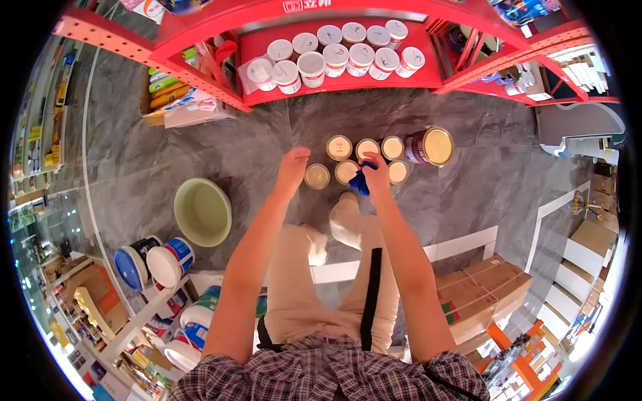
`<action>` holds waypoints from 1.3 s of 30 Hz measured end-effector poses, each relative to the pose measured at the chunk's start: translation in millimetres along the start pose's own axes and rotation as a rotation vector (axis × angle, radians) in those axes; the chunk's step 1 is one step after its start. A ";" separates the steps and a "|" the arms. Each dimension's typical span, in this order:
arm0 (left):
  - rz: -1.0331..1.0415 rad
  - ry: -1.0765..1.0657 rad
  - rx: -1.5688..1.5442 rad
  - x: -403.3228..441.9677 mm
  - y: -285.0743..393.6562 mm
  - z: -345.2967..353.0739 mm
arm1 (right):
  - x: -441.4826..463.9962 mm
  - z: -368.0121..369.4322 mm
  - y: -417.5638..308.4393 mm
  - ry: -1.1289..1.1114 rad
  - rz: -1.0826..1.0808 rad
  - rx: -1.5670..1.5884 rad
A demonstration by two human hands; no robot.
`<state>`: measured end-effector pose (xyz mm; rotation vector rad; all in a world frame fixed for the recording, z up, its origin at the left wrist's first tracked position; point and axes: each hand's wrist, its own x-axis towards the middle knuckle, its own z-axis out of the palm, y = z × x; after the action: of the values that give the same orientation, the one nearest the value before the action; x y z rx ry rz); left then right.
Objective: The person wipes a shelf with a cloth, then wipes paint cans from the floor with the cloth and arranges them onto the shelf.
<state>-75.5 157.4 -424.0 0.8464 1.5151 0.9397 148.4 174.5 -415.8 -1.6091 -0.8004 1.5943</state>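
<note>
My right hand (pixel 377 175) is closed on a crumpled blue cloth (pixel 360 182), over a cluster of small round tins on the floor. My left hand (pixel 293 166) hangs just left of the tins with its fingers loosely bent and no object visible in it. The tin with a pale lid (pixel 317 176) is nearest to it. Another tin (pixel 339 148) stands behind, and one more tin (pixel 398 172) is right of my right hand, which partly hides the tins beneath. At the right end is a larger dark can with a gold lid (pixel 438 147).
Ahead, a red shelf (pixel 428 70) carries several white lidded tubs (pixel 311 69). A pale green basin (pixel 202 212) stands at left, near paint buckets (pixel 170 262). Strapped cardboard boxes (pixel 481 294) lie at right. My feet are close behind the tins.
</note>
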 end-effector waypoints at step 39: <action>-0.267 0.207 -0.085 155.9 -369.1 11.8 | 177.0 68.4 354.2 -0.197 0.103 -0.932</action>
<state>-92.5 140.3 -824.1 0.4818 1.7036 0.9057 66.6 133.5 -807.0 -2.1409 -1.7700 1.5495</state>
